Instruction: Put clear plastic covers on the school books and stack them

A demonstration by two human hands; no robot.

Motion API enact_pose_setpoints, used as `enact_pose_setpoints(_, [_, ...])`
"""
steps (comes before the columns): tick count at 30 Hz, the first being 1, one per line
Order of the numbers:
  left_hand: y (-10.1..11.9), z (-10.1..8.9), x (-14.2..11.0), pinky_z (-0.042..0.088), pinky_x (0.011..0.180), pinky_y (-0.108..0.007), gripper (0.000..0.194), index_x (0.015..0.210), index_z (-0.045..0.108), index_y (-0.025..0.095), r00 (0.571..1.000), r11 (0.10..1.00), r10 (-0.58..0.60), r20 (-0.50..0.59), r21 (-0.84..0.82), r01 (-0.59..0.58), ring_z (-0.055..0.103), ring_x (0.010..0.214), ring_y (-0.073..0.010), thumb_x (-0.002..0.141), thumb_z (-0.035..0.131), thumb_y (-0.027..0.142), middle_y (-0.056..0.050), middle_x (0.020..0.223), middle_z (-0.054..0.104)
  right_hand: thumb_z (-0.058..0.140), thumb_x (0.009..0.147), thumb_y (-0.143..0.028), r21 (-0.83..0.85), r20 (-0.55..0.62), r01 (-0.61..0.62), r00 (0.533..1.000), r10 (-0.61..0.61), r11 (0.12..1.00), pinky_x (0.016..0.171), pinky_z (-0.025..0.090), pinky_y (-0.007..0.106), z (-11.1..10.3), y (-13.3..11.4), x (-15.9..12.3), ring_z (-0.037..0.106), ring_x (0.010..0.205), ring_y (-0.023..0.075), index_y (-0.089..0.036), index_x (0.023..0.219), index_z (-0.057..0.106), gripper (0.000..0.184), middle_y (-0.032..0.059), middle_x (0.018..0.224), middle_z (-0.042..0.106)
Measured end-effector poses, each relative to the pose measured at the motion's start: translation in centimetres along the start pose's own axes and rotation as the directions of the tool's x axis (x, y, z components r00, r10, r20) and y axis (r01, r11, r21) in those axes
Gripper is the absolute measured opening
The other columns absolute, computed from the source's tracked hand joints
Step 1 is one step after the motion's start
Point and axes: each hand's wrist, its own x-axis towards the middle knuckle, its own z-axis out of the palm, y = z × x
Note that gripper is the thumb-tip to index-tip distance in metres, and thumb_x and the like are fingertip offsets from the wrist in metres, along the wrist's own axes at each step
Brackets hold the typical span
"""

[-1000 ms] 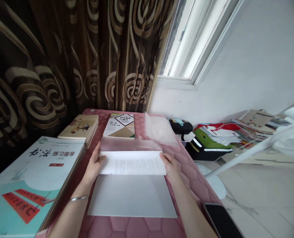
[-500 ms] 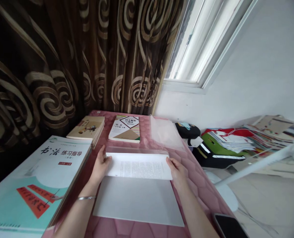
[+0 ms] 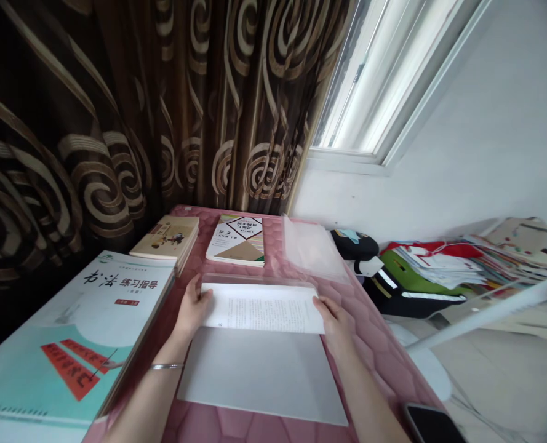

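An open book (image 3: 264, 307) with a printed page lies on the pink quilted table (image 3: 375, 344), a blank white page (image 3: 259, 372) spread toward me. A clear plastic cover (image 3: 259, 280) edges its far side. My left hand (image 3: 192, 311) grips the printed page's left edge, thumb on top. My right hand (image 3: 335, 320) pinches the page's right edge. A bracelet circles my left wrist.
A large teal and white workbook (image 3: 74, 332) lies at left, a tan book stack (image 3: 167, 237) and a white-green book (image 3: 237, 239) at the far side. A clear sleeve (image 3: 312, 249) sits far right, a dark phone (image 3: 432, 424) near right. Curtain behind; bags and papers on the floor.
The view has shifted slightly, so everything sits a little to the right in the picture. The clear plastic strip showing beyond the printed page has narrowed. Both hands keep their hold on the page edges.
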Motion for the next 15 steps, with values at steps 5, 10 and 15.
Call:
enact_pose_setpoints(5, [0.8, 0.0, -0.2, 0.048, 0.083, -0.036, 0.063, 0.116, 0.057, 0.015, 0.999, 0.997, -0.045, -0.011, -0.063, 0.044, 0.066, 0.091, -0.0225, 0.061, 0.076, 0.038, -0.007, 0.096, 0.071, 0.072, 0.063, -0.061, -0.045, -0.003, 0.057, 0.998, -0.057, 0.997, 0.052, 0.041, 0.028, 0.1, -0.1, -0.2, 0.052, 0.057, 0.0181, -0.022, 0.064, 0.064, 0.04, -0.0002, 0.06, 0.061])
enact_pose_setpoints(10, [1.9, -0.1, -0.7, 0.048, 0.084, -0.036, 0.056, 0.112, 0.061, 0.013, 0.994, 0.99, -0.081, 0.076, -0.108, 0.089, 0.066, 0.097, -0.025, 0.063, 0.075, 0.038, -0.009, 0.098, 0.071, 0.07, 0.065, -0.065, -0.041, -0.01, 0.096, 0.995, -0.097, 0.995, 0.049, 0.038, 0.027, 0.1, 0.3, -0.1, 0.049, 0.054, 0.0158, -0.02, 0.065, 0.063, 0.046, -0.001, 0.058, 0.058])
enact_pose_setpoints(15, [2.0, 0.0, -1.0, 0.049, 0.084, -0.035, 0.064, 0.124, 0.056, 0.018, 0.995, 0.992, 0.016, 0.094, -0.124, -0.004, 0.067, 0.096, -0.0223, 0.067, 0.074, 0.038, -0.006, 0.1, 0.072, 0.066, 0.067, -0.07, -0.103, -0.01, 0.123, 0.992, -0.124, 0.987, 0.048, 0.036, 0.027, 0.1, 0.2, -0.1, 0.047, 0.052, 0.0159, -0.022, 0.059, 0.057, 0.049, -0.0013, 0.054, 0.055])
